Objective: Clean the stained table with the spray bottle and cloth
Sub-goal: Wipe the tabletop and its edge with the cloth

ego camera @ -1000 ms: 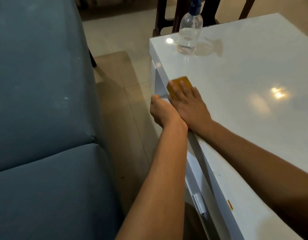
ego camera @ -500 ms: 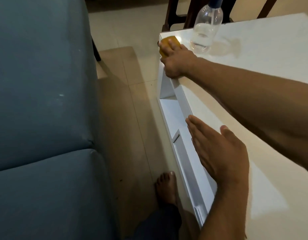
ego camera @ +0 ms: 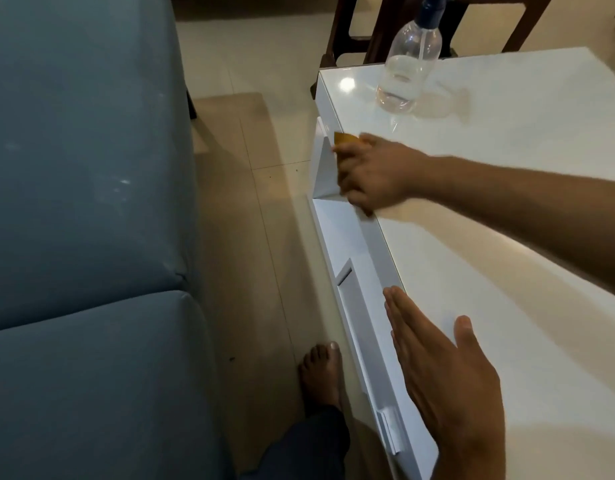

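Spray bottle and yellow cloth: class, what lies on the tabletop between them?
Nothing: in the head view, only bare glossy table separates the spray bottle from the cloth under the right hand.

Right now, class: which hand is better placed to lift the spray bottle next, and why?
Left hand: it is flat, open and holds nothing, though farther from the spray bottle. The right hand is nearer but busy with the yellow cloth.
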